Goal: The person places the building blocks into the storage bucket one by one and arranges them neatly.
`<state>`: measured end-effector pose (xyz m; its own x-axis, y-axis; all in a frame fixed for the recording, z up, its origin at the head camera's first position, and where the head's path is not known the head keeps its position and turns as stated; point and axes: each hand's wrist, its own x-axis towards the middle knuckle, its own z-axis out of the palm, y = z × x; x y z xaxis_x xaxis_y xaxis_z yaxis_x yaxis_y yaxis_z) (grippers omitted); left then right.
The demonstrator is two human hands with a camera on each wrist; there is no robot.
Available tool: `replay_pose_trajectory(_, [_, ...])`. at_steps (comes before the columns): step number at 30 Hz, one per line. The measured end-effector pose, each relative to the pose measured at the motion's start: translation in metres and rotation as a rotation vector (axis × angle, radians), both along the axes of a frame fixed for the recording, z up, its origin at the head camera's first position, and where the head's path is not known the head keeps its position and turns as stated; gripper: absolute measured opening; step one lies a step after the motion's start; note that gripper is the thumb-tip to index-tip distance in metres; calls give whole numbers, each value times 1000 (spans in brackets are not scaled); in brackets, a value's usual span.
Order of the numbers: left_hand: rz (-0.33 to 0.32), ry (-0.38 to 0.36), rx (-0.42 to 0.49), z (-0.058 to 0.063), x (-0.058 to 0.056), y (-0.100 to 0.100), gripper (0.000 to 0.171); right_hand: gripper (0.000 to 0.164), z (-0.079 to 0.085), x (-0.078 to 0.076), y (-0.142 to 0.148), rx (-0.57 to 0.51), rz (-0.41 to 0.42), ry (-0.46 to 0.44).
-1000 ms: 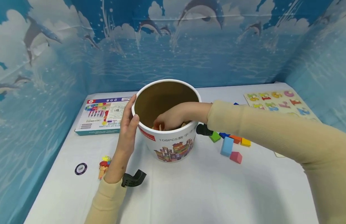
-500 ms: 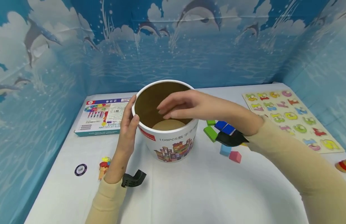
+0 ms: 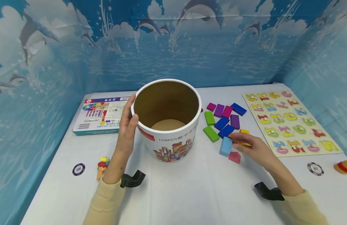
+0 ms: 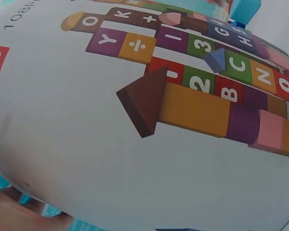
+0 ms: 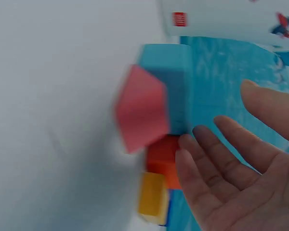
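Note:
My left hand rests against the left side of a white bucket, thumb and straight fingers spread along the outer wall just under the rim. A round brown bottom shows inside the bucket. My right hand reaches low over toy blocks right of the bucket, its fingers extended and apart. In the right wrist view its fingertips are beside an orange block, close to a light blue block. A pink block and a yellow block lie around them. Nothing shows in its grasp.
Green, blue, purple and magenta blocks lie behind, including a green block. At right are a number puzzle board, a chip and a small toy. At left: a flat box, another chip and a figure.
My right hand has come up out of the bucket and moved right and down to the blocks. Its fingers have spread. The left hand stays at the bucket's side.

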<state>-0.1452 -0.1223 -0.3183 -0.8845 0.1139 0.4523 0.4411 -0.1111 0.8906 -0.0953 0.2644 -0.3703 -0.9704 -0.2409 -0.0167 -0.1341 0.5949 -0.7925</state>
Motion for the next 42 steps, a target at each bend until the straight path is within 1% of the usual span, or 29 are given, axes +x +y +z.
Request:
replay_pose_trajectory(3, [-7, -4, 7, 0, 0, 1, 54, 49, -18, 0, -7, 95, -6, 33])
replay_pose_trajectory(5, [-9, -9, 8, -1, 0, 1, 54, 58, -24, 0, -11, 151, -8, 37])
replay_pose_trajectory(8, [-2, -15, 3, -1, 1, 2, 54, 69, -29, 0, -17, 216, -8, 43])
replay_pose_trajectory(11, [9, -11, 0, -1, 0, 1, 54, 70, -31, -2, -19, 227, -4, 53])
replay_pose_trajectory(12, [8, -8, 3, -1, 0, 1, 54, 70, -30, -3, -19, 212, -1, 47])
replay_pose_trajectory(14, [5, -7, 2, 0, 0, 2, 55, 68, -26, -3, -18, 142, 15, 13])
replay_pose_trajectory(16, [-1, -9, 2, -1, 0, 2, 55, 67, -13, -3, -18, 47, 36, -35])
replay_pose_trajectory(18, [-6, -12, 4, -1, 0, 3, 55, 63, 8, -5, -21, -99, 77, -70])
replay_pose_trajectory(21, [-2, -13, 0, -2, 0, 2, 55, 58, 52, -14, -35, -314, 169, -59])
replay_pose_trajectory(23, [2, -10, -2, -2, -1, 2, 55, 55, 84, -25, -51, -446, 250, -29])
replay_pose_trajectory(25, [5, -9, -1, -2, -1, 1, 55, 52, 113, -36, -71, -507, 300, -27])
replay_pose_trajectory(27, [6, -10, -2, -2, -1, 0, 55, 51, 136, -49, -94, -510, 328, -52])
replay_pose_trajectory(29, [2, -10, 0, -3, -1, 0, 55, 53, 152, -61, -118, -458, 340, -88])
replay_pose_trajectory(30, [0, -12, 1, -3, -1, 0, 55, 55, 156, -68, -129, -426, 350, -115])
replay_pose_trajectory(32, [-2, -14, 0, -3, -1, 0, 55, 57, 159, -81, -149, -355, 388, -156])
replay_pose_trajectory(35, [-1, -18, -4, -3, -1, 1, 54, 57, 155, -99, -174, -247, 451, -219])
replay_pose_trajectory(37, [2, -22, -8, -4, 0, 1, 54, 57, 149, -107, -186, -123, 485, -240])
replay_pose_trajectory(39, [11, -27, -20, -4, 0, 2, 54, 59, 144, -111, -195, 18, 517, -259])
replay_pose_trajectory(42, [22, -24, -37, -3, 1, 1, 54, 65, 141, -113, -204, 231, 561, -264])
